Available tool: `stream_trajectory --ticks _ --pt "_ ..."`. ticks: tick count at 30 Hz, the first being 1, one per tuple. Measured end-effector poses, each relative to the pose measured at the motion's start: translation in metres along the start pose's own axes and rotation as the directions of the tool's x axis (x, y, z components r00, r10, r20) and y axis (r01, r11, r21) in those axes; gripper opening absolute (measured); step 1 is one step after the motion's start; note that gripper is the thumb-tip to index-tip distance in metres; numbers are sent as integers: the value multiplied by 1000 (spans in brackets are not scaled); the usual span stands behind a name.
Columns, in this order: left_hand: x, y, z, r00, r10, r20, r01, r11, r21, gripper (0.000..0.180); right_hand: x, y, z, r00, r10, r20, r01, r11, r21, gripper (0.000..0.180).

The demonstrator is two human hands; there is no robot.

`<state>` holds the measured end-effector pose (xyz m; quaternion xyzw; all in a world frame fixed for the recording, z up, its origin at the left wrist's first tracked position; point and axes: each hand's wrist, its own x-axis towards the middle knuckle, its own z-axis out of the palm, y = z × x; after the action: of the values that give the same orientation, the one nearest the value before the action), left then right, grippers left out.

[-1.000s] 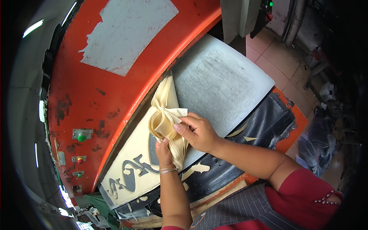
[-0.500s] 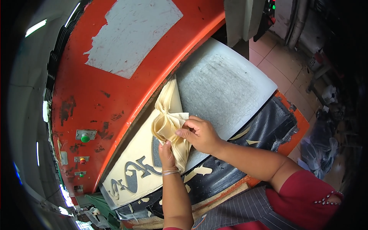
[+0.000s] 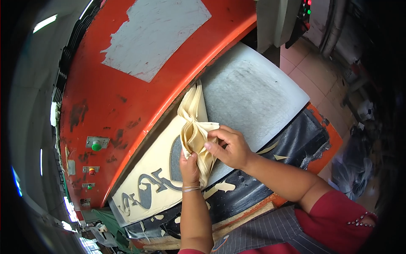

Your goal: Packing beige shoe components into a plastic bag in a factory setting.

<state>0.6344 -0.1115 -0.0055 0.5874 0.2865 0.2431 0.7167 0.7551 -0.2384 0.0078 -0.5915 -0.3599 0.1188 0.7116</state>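
Apron: my dark grey pinstriped apron (image 3: pixel 262 226) is lowest, beside a dark red sleeve (image 3: pixel 334 211) trimmed with beads.
Ledge: a glossy black covering (image 3: pixel 249 188), ragged at its right end, with irregular cream offcuts (image 3: pixel 225 186) scattered on it.
Left wrist: thin silvery bangles (image 3: pixel 191 189) circle it, just below the palm.
Left hand: my left hand (image 3: pixel 189 169) is clasped on the lower folds of a thick bundle of thin cream layers (image 3: pixel 196 142), thumb in front.
Right hand: my right hand (image 3: pixel 231 148) is at the bundle's right side, fingers bent, thumb tip by the layers; I cannot tell whether thumb and finger are pinching an edge.
Bundle: above my ledge, where sheet and slab meet; it bulges into open loops between my hands, narrows above them, then fans out at its top.
Cut sheet: a flat cream sheet (image 3: pixel 158 152) with curling cut-out shapes, grey showing through, left of the bundle.
Slab: a pale grey, scuffed, flat slab (image 3: pixel 253 89), right of it.
Machine: a scraped orange-red metal body (image 3: pixel 148 106) with a torn-edged grey patch (image 3: pixel 156 42) and a round green button (image 3: pixel 96 145).
Floor: pinkish square tiles (image 3: pixel 313 70), far right.
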Motion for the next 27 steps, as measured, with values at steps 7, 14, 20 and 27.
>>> stream_trajectory --ticks 7,14,20,27 --pt "-7 -2 6 999 9 31 -9 1000 4 34 -1 -2 0 973 157 -169 -154 988 30 31" --pt "-9 5 18 998 -28 50 31 999 -44 29 -8 11 -9 987 130 -93 -130 991 1 15" --pt "-11 4 18 998 -41 51 46 994 -98 28 -13 2 -15 991 129 32 -133 979 158 31" --pt "-10 0 14 998 -27 60 33 995 -93 30 -14 9 -15 990 136 34 -139 985 99 34"
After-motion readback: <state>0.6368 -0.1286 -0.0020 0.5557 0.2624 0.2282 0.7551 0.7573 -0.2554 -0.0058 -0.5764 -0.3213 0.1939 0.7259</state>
